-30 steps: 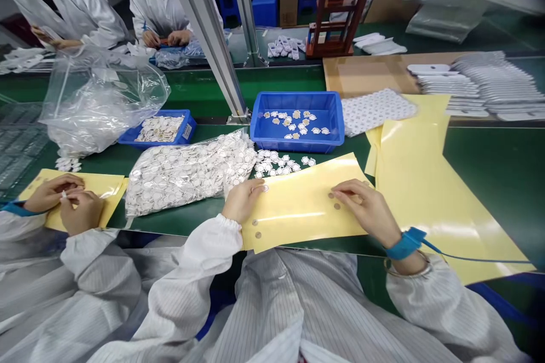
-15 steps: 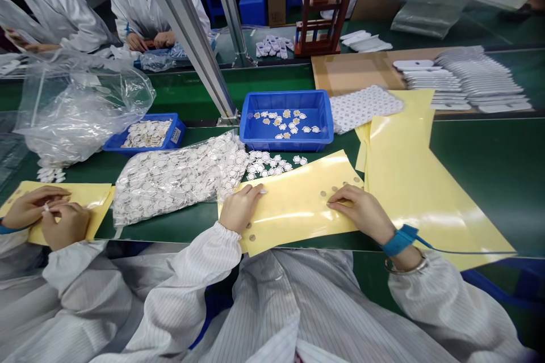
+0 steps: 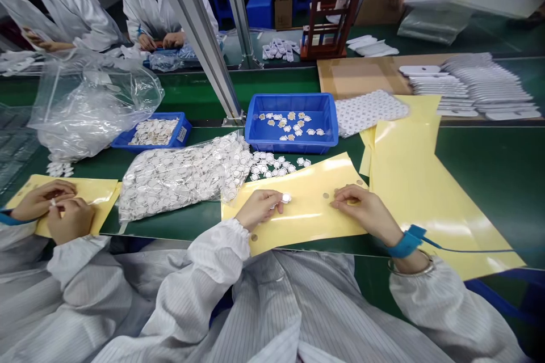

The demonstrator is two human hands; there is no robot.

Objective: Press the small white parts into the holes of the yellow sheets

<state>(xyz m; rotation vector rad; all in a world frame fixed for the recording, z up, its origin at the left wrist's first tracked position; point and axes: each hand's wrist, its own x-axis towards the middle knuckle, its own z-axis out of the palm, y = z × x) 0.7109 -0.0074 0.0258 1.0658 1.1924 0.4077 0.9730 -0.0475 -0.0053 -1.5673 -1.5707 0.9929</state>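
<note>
- While a co-worker's hands (image 3: 51, 207) pinch something small over a yellow sheet (image 3: 104, 195) at the left of the table (image 3: 489, 176), a plastic bag of white discs (image 3: 179, 178) lies just right of them.
- The left hand's (image 3: 258, 210) fingers (image 3: 272, 202) pinch a small white disc (image 3: 286, 198) just above a yellow backing sheet (image 3: 298, 224).
- The right hand's (image 3: 366, 212) fingers (image 3: 344, 198) rest open on that sheet, beside small round dots (image 3: 326, 195).

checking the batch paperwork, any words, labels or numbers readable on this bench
No words or numbers can be read. The only label in view, a small white one on the end of the blue plastic tray, is too small and blurred to read.
</note>
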